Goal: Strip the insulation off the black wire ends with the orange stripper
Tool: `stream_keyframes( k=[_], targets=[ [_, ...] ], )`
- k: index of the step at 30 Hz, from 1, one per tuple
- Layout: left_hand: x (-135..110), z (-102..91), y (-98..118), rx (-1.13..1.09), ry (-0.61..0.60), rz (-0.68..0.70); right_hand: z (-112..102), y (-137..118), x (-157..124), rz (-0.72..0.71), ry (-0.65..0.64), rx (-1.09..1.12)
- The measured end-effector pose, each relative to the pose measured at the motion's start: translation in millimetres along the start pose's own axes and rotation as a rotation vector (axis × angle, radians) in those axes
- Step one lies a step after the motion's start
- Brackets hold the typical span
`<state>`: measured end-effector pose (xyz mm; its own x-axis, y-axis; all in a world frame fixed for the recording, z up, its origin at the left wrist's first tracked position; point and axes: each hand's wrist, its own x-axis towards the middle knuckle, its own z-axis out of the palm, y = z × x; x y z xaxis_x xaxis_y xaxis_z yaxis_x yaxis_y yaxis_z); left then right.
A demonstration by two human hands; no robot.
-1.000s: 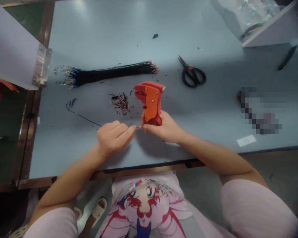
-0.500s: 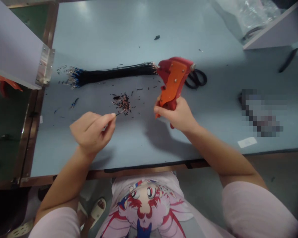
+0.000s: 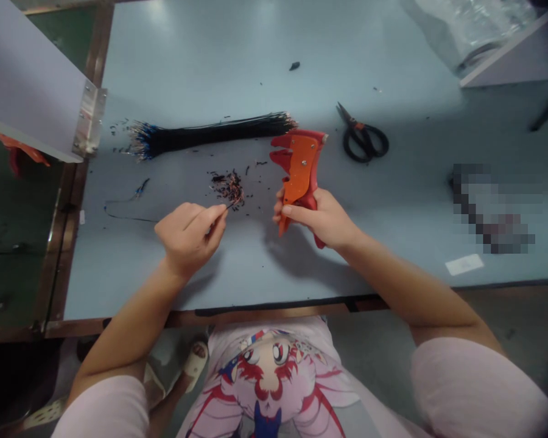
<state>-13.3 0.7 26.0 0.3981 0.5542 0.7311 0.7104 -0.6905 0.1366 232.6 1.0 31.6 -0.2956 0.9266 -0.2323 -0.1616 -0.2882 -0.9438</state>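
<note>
At far left a metal hinge [image 3: 89, 118] sits on the edge of a pale panel [image 3: 31, 79]. Next come a few blue-tipped offcuts [image 3: 141, 187] on the counter [image 3: 256, 283], and beside them a thin black wire [image 3: 130, 218] bends round and runs into my left grip [image 3: 192, 237]. Thumb and fingers there are pinched together on it, and its far end pokes out to the right. Beyond, a thick bundle [image 3: 214, 132] of black wires lies crosswise, blue and silvery at its left end, coppery at its right. Just past my left fingertips is a scrap pile [image 3: 228, 185] of black and copper bits.

My right grip [image 3: 326, 219] is wrapped around the handles of a red-and-orange stripper [image 3: 301, 164], held with its head away from me and its mouth facing left, jaws apart. To its right lie black-handled scissors [image 3: 366, 143]. Farther right, near the front edge, is a white label [image 3: 464, 264], its print too faint to read, and by it a pixelated object [image 3: 488, 210].
</note>
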Motion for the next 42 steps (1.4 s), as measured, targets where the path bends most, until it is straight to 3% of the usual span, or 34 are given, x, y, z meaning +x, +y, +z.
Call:
stream_keyframes(
  k=[4, 11, 18, 20, 28, 35, 42],
  targets=[
    [0.9, 1.5, -0.1, 0.010, 0.029, -0.039, 3.1, 1.7, -0.2, 0.137, -0.031, 0.152],
    [0.2, 2.8, -0.1, -0.051, 0.052, -0.129, 1.9, 5.2, 1.0, 0.257, -0.081, 0.285],
    [2.2, 8.0, 15.4, -0.358, 0.080, -0.569, 9.1, 15.4, 2.7, 0.388, -0.268, 0.463],
    [2.4, 10.0, 18.5, -0.457, 0.068, -0.618, 11.1, 18.2, 2.1, 0.395, -0.321, 0.503],
    [-0.2, 14.9, 22.2, -0.607, -0.045, -0.535, 12.9, 21.5, -3.3, 0.438, -0.404, 0.560],
    [-4.1, 19.7, 25.9, -0.679, -0.078, -0.524, 17.0, 18.8, -10.6, 0.411, -0.534, 0.492],
    [-3.6, 18.2, 29.3, -0.705, -0.105, -0.508, 20.2, 20.4, -13.5, 0.365, -0.577, 0.484]
  ],
)
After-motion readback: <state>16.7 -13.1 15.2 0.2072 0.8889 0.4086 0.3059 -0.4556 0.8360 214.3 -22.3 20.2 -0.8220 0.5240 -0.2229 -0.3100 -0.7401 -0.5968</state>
